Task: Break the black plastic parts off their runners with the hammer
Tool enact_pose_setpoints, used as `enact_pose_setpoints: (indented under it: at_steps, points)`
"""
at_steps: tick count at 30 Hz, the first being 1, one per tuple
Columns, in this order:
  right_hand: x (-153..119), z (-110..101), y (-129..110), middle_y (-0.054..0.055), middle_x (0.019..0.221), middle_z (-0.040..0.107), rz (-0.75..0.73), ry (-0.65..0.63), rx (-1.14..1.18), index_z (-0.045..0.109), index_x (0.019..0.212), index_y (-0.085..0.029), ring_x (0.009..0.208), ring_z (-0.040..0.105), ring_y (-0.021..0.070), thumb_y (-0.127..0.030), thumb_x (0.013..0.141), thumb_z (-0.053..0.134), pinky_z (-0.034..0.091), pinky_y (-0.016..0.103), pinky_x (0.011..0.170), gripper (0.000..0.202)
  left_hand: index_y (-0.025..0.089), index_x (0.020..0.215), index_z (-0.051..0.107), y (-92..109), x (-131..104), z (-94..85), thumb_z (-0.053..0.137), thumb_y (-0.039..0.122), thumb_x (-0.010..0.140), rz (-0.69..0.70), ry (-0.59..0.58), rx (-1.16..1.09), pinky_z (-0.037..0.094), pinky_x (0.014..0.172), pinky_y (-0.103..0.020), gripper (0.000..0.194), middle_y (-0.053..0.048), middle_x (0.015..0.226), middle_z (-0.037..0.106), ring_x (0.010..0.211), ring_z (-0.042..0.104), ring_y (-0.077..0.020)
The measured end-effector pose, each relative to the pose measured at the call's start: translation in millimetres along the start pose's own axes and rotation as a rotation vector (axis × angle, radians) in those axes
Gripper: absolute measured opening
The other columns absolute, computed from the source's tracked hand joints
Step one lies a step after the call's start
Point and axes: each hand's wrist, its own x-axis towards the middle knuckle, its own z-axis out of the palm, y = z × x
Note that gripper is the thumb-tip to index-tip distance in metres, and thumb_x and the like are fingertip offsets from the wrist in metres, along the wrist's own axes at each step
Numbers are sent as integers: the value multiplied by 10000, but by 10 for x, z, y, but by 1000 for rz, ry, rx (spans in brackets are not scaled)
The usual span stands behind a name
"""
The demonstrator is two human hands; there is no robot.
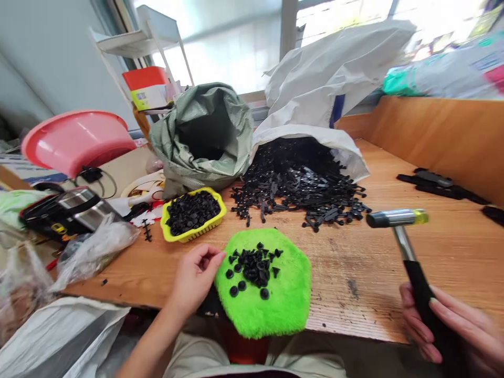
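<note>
My right hand (441, 320) is wrapped around the black handle of a small mallet (403, 241). Its metal head has a dark face on one end and a yellow one on the other, raised above the table's right side. My left hand (199, 275) has its fingers curled and its thumb by the left edge of a bright green plush mat (291, 294); what the fingers hold, if anything, is hidden. On the mat lies a loose pile of small black push-in clips (255, 268), several apart from the heap. The mat hangs over the table's front edge.
A yellow basket (173, 236) holds more black clips. Behind stand a green woven sack (165, 142) and a white sack (326, 79) spilling black strap-like parts (299, 189). Black pieces (437, 184) lie right on the wooden table (354, 304). Pink basin (79, 139) and plastic bags sit left.
</note>
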Motion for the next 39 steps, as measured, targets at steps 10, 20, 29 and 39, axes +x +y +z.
enact_pose_setpoints:
  at_steps: [10, 20, 29, 39]
  points:
    - [-108, 94, -101, -31, 498, 498, -137, -180, 64, 618, 783, -202, 364, 424, 85, -518, 794, 532, 312, 202, 381, 328, 163, 696, 618, 816, 1130, 607, 515, 245, 742, 446, -391, 385, 379, 569, -244, 139, -10, 629, 593, 596, 524, -147]
    - [-77, 33, -33, -38, 501, 466, -142, -280, 223, 564, 797, -173, 362, 408, 66, -504, 800, 542, 295, 199, 381, 332, 153, 947, 576, 998, 1306, 1705, 504, 115, 696, 805, -632, 748, 403, 865, -409, 264, -121, 972, 622, 961, 556, -266]
    - [-18, -48, 7, -31, 518, 488, -114, -313, 394, 571, 833, -170, 366, 437, 79, -474, 815, 533, 314, 209, 385, 307, 157, 920, 612, 1085, 1573, 1610, 529, 149, 721, 474, -485, 327, 449, 761, -312, 215, -32, 768, 632, 783, 587, -187]
    - [-69, 0, -51, -28, 498, 507, -88, -232, 400, 588, 806, -159, 364, 438, 78, -498, 748, 620, 294, 207, 381, 345, 170, 822, 458, 997, 1689, 1326, 577, 158, 734, -35, -392, -233, 499, 539, -258, 149, 76, 535, 474, 472, 522, -79]
